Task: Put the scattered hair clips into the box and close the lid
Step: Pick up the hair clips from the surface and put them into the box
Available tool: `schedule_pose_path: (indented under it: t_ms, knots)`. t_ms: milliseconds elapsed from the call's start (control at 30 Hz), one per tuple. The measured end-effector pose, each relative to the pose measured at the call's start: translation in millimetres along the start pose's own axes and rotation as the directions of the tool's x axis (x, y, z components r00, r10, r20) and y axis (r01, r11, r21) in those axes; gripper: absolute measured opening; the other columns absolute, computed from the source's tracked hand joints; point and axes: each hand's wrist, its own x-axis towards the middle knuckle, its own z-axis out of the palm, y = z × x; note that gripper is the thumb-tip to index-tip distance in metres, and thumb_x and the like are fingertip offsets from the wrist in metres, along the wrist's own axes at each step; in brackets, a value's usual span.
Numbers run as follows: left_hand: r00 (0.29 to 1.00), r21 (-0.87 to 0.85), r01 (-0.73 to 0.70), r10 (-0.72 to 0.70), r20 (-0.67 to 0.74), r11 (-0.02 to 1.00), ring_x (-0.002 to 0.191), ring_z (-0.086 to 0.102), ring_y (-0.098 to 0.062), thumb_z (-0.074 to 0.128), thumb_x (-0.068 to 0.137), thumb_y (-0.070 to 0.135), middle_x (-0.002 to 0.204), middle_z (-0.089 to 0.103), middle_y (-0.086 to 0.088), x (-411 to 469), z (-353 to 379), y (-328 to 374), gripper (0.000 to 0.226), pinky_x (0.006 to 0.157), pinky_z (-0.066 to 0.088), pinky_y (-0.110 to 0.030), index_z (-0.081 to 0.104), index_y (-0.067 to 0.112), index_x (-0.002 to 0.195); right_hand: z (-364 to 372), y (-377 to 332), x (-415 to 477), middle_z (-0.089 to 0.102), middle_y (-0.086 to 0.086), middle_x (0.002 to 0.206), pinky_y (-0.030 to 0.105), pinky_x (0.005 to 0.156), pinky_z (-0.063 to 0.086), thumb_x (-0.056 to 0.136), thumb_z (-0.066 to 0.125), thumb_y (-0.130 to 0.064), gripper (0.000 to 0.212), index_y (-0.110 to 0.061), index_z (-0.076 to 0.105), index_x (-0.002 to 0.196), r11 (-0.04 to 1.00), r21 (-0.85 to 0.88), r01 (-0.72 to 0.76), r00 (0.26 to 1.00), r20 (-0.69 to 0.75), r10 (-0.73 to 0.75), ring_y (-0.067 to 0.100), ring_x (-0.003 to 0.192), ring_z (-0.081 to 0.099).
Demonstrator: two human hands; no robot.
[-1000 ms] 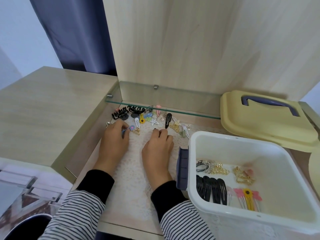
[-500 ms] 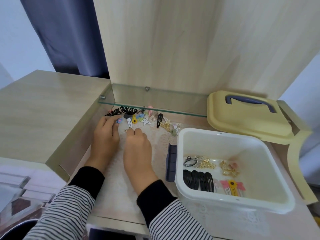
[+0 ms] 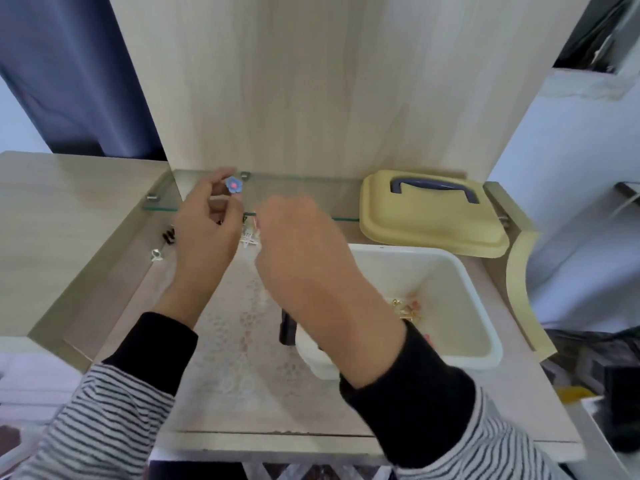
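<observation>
My left hand is raised above the scattered hair clips, its fingertips pinching a blue flower clip. My right hand hovers between the clip pile and the white box, fingers curled downward; whether it holds anything is hidden. A few loose clips show between the hands, a black claw clip and a small silver clip lie to the left. Gold and pink clips lie inside the box. The yellow lid with a dark handle rests behind the box.
A glass shelf runs across the back above the clips. A lace mat covers the recessed desk surface. A higher wooden desktop borders the left. A dark latch sticks out of the box's left side.
Both hands have lifted off the mat. The left hand now holds the blue flower clip up near the glass shelf, and the right hand has moved right, toward the box.
</observation>
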Motion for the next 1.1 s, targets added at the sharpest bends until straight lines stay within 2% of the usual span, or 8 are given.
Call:
schedule_pose_path:
  t_ms: [133,233,300,433,567,800,933,1100]
  knots:
    - [0.996,0.036,-0.037,0.033,0.087,0.999,0.06,0.055,0.001,0.055,0.092,0.006,0.091,0.062,0.016,-4.8,24.9,19.1,0.029,0.061,0.049,-0.017,0.062,0.024,0.113,-40.8,49.1,-3.4,0.061,0.007,0.105,0.029,0.076,0.047,0.087,0.05,-0.006,0.023,-0.01,0.063,0.105,0.998,0.024,-0.066,0.998,0.012,0.066,0.022,0.099,0.057]
    - [0.974,0.025,0.001,-0.007,0.225,1.0,0.064,0.06,-0.006,0.057,0.091,0.006,0.094,0.063,0.01,-11.2,44.9,28.1,0.029,0.063,0.05,-0.022,0.064,0.026,0.111,-59.3,87.7,0.0,0.065,0.002,0.087,0.02,0.062,0.047,0.084,0.055,-0.001,0.021,-0.01,0.071,0.095,0.988,0.061,-0.144,0.981,0.143,0.134,0.012,0.075,0.057]
    - [0.951,0.024,0.014,-0.021,0.307,1.0,0.069,0.064,-0.007,0.059,0.091,0.009,0.094,0.064,0.01,-16.1,59.1,31.1,0.028,0.068,0.051,-0.022,0.064,0.032,0.107,-63.7,112.5,1.6,0.067,-0.002,0.075,0.022,0.066,0.053,0.084,0.057,-0.001,0.02,-0.012,0.072,0.09,0.968,0.156,-0.196,0.961,0.225,0.159,0.01,0.065,0.06]
    - [0.915,0.012,0.076,-0.074,0.397,0.997,0.072,0.061,-0.002,0.062,0.09,0.012,0.088,0.065,0.014,-22.8,79.2,28.0,0.031,0.073,0.05,-0.024,0.063,0.042,0.096,-58.2,150.1,-0.3,0.073,0.007,0.083,0.03,0.076,0.058,0.088,0.054,0.0,0.024,-0.014,0.074,0.092,0.923,0.27,-0.274,0.922,0.346,0.173,0.02,0.078,0.07]
    - [0.871,0.027,0.114,-0.113,0.478,0.993,0.07,0.059,-0.002,0.062,0.09,0.009,0.089,0.066,0.008,-31.6,85.4,21.0,0.031,0.073,0.05,-0.018,0.064,0.038,0.097,-44.6,168.6,-3.7,0.072,0.001,0.078,0.02,0.063,0.053,0.088,0.058,-0.003,0.018,-0.011,0.072,0.095,0.918,0.293,-0.267,0.889,0.443,0.117,0.008,0.071,0.068]
    - [0.887,0.027,0.103,-0.104,0.45,0.994,0.071,0.058,0.003,0.061,0.088,0.003,0.086,0.065,0.013,-37.5,87.4,13.0,0.031,0.071,0.046,-0.011,0.065,0.033,0.096,-10.3,167.5,-3.5,0.069,0.0,0.077,0.019,0.065,0.051,0.086,0.064,-0.004,0.012,-0.009,0.07,0.095,0.908,0.355,-0.223,0.752,0.655,-0.071,0.002,0.068,0.062]
    - [0.88,0.043,0.089,-0.099,0.464,0.995,0.074,0.064,-0.002,0.06,0.083,0.014,0.091,0.068,0.008,-38.8,86.0,7.8,0.024,0.078,0.052,-0.02,0.066,0.031,0.099,7.4,165.2,-4.2,0.068,-0.005,0.076,0.012,0.058,0.045,0.087,0.063,-0.005,0.014,-0.01,0.071,0.097,0.904,0.354,-0.241,0.656,0.746,-0.117,-0.004,0.061,0.06]
    - [0.873,0.09,0.093,-0.125,0.472,0.992,0.083,0.066,-0.004,0.059,0.081,0.023,0.098,0.07,0.005,-39.5,86.7,8.8,0.021,0.086,0.054,-0.029,0.065,0.032,0.1,28.5,165.7,-4.0,0.067,-0.003,0.077,0.018,0.063,0.049,0.087,0.061,-0.001,0.016,-0.008,0.071,0.096,0.914,0.319,-0.252,0.562,0.817,-0.13,0.004,0.067,0.062]
